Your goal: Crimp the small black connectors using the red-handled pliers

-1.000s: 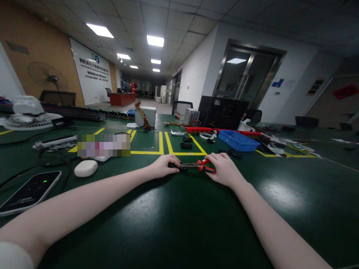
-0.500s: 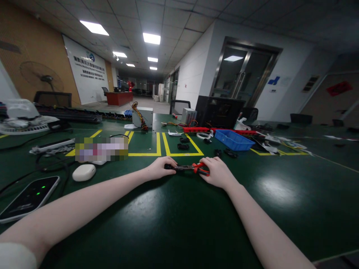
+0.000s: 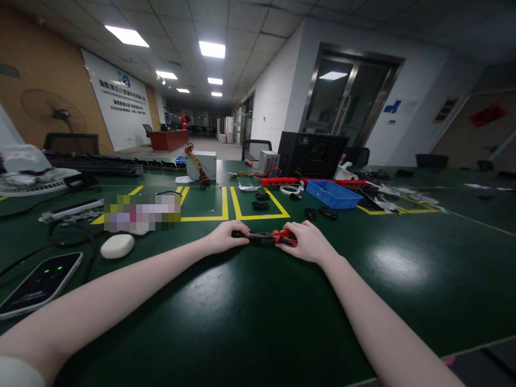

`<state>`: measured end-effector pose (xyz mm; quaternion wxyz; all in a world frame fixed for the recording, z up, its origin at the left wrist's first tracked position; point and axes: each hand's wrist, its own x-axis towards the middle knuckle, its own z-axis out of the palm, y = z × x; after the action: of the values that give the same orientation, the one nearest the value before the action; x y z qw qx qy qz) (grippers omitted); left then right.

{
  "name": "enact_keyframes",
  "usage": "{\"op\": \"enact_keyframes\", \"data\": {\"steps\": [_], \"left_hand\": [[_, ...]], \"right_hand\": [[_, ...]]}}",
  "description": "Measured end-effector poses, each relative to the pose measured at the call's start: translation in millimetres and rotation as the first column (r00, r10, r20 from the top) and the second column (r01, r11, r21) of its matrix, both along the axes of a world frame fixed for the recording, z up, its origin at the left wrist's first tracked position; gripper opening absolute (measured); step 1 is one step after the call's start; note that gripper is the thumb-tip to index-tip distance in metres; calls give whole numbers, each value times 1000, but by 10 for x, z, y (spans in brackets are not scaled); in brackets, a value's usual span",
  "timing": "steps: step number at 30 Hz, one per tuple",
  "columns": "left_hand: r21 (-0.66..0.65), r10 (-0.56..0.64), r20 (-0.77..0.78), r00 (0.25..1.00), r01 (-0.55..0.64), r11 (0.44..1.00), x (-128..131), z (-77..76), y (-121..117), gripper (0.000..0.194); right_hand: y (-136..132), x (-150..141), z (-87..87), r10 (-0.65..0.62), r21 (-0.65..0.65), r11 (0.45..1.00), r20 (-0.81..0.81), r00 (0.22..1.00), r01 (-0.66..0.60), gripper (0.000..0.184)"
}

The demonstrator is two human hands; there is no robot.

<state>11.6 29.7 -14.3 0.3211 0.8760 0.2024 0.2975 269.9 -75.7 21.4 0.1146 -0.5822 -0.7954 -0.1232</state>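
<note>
Red-and-black-handled metal pliers: centre of frame, jaws pointing left; right hand's fingers wrapped round handles, seemingly for leverage.
Small black piece: pinched in left hand, presumably steadied at jaw tips; jaw contact, cannot tell.
Black cable bundles: beyond, inside yellow tape outline, perhaps sorted.
Blue rectangular plastic tray: right of centre.

Red-and-black-handled long-nosed pliers in the person's right hand show grey metal jaws and plastic-looking grips. Beneath it and the left hand, the green tabletop is smooth, glossy; beyond the right, the rectangular blue bin looks plastic.
</note>
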Motion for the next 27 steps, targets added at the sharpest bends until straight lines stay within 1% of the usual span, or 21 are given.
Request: {"op": "enact_keyframes", "data": {"steps": [3, 5, 11, 20, 25, 27], "left_hand": [[13, 5, -11, 1000, -5, 1000, 6, -6, 7, 10], [10, 10, -21, 1000, -10, 1000, 9, -4, 8, 9], [-5, 5, -20, 1000, -5, 1000, 17, 7, -2, 10], [47, 4, -4, 1000, -4, 999, 12, 26, -28, 6], [82, -10, -31, 999, 12, 997, 4, 16, -27, 13], [101, -14, -32, 999, 18, 995, 4, 8, -23, 12]], "right_hand": [[2, -2, 11, -7, -8, 1000, -5, 1000, 7, 47], [4, -2, 16, -5, 2, 1000, -1, 1000, 5, 49], [9, 6, -4, 29, 47, 998, 28, 999, -30, 46], [-8, 35, 6, 32, 132, 990, 55, 998, -39, 42], [-28, 28, 13, 19, 133, 991, 68, 998, -28, 43], [-38, 13, 13, 18, 133, 991, 66, 998, -26, 43]]}}
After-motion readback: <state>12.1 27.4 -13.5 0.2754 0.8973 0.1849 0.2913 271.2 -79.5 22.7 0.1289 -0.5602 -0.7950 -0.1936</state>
